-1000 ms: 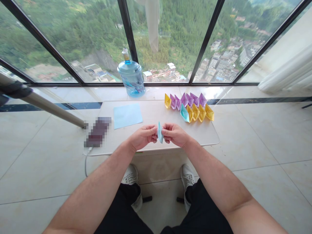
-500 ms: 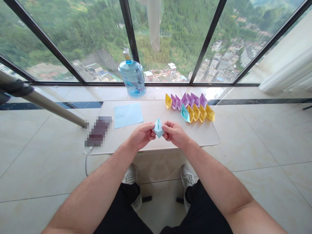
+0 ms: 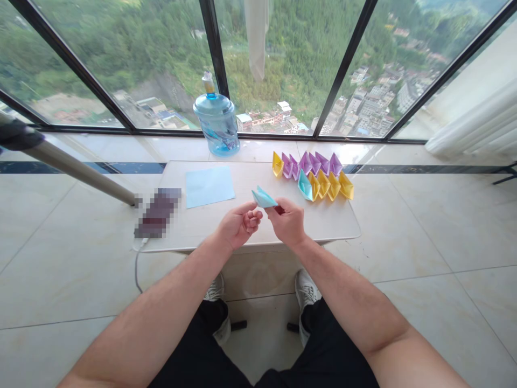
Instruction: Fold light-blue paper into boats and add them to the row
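My right hand [image 3: 288, 220] pinches a light blue folded paper boat [image 3: 263, 198] above the low white table [image 3: 258, 226]. My left hand [image 3: 239, 224] is just left of it, fingers curled in, apart from the paper and holding nothing that I can see. A flat light blue paper sheet [image 3: 209, 186] lies on the table to the left. At the back right of the table stands a cluster of finished paper boats [image 3: 314, 176], purple and yellow with one blue.
A blurred dark phone [image 3: 157, 212] with a cable lies at the table's left end. A blue water jug [image 3: 217, 125] stands by the window behind the table. A metal pole [image 3: 76, 171] slants in from the left. My feet are under the table.
The blue paper went from being held flat between both hands to opened into a boat shape. My left hand has let go and my right hand holds it alone, slightly higher.
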{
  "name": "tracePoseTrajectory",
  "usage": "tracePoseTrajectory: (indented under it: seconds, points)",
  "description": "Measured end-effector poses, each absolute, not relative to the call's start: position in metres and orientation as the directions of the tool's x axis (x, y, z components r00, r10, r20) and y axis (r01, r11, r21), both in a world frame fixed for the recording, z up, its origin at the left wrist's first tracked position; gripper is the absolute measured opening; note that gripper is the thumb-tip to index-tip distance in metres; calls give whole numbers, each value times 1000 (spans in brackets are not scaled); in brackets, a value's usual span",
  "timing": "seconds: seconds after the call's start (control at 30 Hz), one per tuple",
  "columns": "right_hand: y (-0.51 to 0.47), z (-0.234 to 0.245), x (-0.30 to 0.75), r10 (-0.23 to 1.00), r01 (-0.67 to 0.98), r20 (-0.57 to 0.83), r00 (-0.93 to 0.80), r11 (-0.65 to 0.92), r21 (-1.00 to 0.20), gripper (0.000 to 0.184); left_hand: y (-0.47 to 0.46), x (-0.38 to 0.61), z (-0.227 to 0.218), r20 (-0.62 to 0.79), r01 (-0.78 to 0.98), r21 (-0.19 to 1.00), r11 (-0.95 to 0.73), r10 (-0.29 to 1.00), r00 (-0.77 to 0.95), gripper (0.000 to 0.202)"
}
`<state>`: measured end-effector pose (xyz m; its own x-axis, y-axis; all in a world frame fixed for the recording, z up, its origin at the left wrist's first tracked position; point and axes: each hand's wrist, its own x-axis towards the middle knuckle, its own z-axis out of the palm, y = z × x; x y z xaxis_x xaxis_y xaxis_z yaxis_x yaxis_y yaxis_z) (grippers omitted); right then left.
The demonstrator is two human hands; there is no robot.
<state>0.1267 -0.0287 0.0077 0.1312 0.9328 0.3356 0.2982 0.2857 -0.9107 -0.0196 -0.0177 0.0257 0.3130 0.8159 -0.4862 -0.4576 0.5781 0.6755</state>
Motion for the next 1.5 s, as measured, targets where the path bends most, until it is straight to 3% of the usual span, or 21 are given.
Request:
tracePoseTrajectory:
  seconds: [0.07, 0.13, 0.2, 0.27, 0.4, 0.57, 0.7, 0.77, 0.9, 1.1, 1.3, 1.5]
  points:
    - [-30, 8, 127, 895, 469, 411, 173, 292, -833, 22, -22, -15, 23, -412, -341, 815, 468, 882, 227, 28]
    - [-30, 10, 128, 891, 581, 418, 179, 248, -776, 22, -26, -11, 20, -251, -122, 957, 261, 963, 93, 45]
    - [-29, 13, 130, 910, 660, 378, 173, 178, -730, 19, -27, -10, 16, -63, 112, 992, 62, 998, 6, 50]
    - [-28, 17, 131, 929, 714, 333, 162, 123, -689, 18, -26, -12, 13, 29, 212, 977, -37, 999, 39, 47]
    - [-28, 23, 134, 955, 763, 283, 86, 120, -635, 17, -23, -16, 12, 13, 134, 990, -46, 971, 240, 40]
    - [-33, 22, 135, 951, 805, 307, -23, 200, -558, 15, -24, -12, 10, -6, 134, 990, -38, 951, 309, 35]
    - [-33, 17, 133, 961, 828, 274, -41, 186, -529, 14, -24, -7, 5, -72, 145, 989, 39, 971, 227, 42]
    - [-33, 14, 132, 964, 838, 258, -55, 185, -513, 13, -24, -7, 5, -73, 241, 970, 34, 986, 152, 37]
    - [-32, 13, 130, 970, 847, 229, -83, 190, -497, 13, -28, -9, 11, 11, 504, 862, -56, 996, 92, 30]
    - [-33, 14, 130, 981, 883, 192, -33, 119, -455, 16, -30, -11, 5, 142, 644, 738, -202, 979, 145, 32]
    - [-29, 6, 129, 982, 908, 181, -53, 123, -400, 17, -31, -7, -4, 198, 681, 693, -235, 971, 133, 41]
    - [-24, -1, 132, 969, 906, 236, -76, 166, -390, 15, -23, -4, -7, 166, 613, 768, -186, 982, 90, 37]
